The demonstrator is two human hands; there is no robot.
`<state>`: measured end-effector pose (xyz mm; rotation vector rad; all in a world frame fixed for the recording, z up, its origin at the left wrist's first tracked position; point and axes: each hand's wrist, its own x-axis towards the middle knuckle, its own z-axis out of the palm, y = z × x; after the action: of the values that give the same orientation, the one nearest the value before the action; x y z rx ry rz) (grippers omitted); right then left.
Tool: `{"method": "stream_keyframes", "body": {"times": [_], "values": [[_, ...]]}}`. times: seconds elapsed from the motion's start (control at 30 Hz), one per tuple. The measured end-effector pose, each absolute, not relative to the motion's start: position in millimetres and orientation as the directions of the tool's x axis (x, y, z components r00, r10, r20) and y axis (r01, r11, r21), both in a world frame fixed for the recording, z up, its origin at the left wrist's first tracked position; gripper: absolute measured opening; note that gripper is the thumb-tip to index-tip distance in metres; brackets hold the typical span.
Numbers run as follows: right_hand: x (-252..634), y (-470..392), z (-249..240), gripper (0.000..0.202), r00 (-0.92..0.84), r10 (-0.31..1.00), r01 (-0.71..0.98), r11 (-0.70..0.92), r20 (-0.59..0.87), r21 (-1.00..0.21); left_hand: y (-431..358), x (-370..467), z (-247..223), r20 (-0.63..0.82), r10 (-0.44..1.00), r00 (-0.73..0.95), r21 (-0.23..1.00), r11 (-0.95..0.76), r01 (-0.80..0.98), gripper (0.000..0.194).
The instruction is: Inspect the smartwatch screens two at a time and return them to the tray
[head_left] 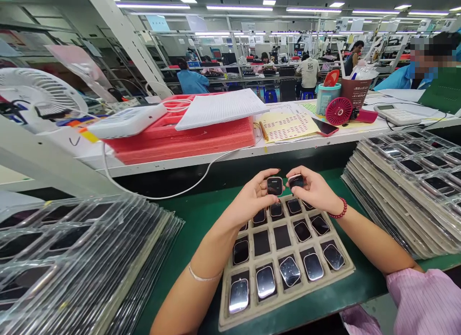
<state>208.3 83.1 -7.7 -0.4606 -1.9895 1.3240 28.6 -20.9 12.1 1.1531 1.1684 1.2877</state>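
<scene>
Between the thumb and fingers of my left hand [257, 191] is a smartwatch body [274, 185] with a dark screen and a pinkish metal rim, its face turned toward me. My right hand [315, 186] pinches a second smartwatch body [296, 181] close beside it, tilted a little. Both are held above the far edge of a beige compartment tray [248, 320]. Several watch bodies, such as a front one [265, 281], lie face up in its compartments. Two middle compartments [283, 237] show only dark lining. My forearms hide parts of the tray.
Stacks of clear trays with watch bodies stand on the left [118, 258] and right [389, 205] of the green worktop [194, 229]. A shelf ahead carries red foam [187, 148], papers [223, 109], a phone [325, 127] and a pink fan [339, 111]. A white cable [180, 196] hangs down. People sit beyond.
</scene>
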Motion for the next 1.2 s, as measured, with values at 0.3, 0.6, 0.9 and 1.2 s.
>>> {"method": "stream_keyframes", "body": {"times": [0.3, 0.6, 0.9, 1.2], "values": [[216.0, 93.6, 1.5, 0.035, -0.785, 0.617, -0.331, -0.349, 0.051, -0.877, -24.3, 6.5, 8.7, 0.164, 0.984, -0.063, 0.841, -0.173, -0.513, 0.065], [220.3, 91.0, 1.4, 0.033, -0.796, 0.604, -0.266, -0.287, 0.042, -0.92, -70.8, 41.4, 46.7, 0.136, 0.697, 0.704, 0.987, -0.032, -0.16, 0.063], [221.5, 81.6, 4.3, 0.033, -0.788, 0.611, -0.236, -0.189, 0.074, -0.953, -88.3, 50.1, 50.0, 0.132, 0.673, 0.728, 0.968, 0.07, -0.24, 0.068], [217.7, 69.2, 5.3, 0.034, -0.793, 0.603, -0.271, -0.222, 0.087, -0.937, -109.1, 65.4, 52.4, 0.08, 0.835, 0.545, 0.975, 0.049, -0.218, 0.059]]}}
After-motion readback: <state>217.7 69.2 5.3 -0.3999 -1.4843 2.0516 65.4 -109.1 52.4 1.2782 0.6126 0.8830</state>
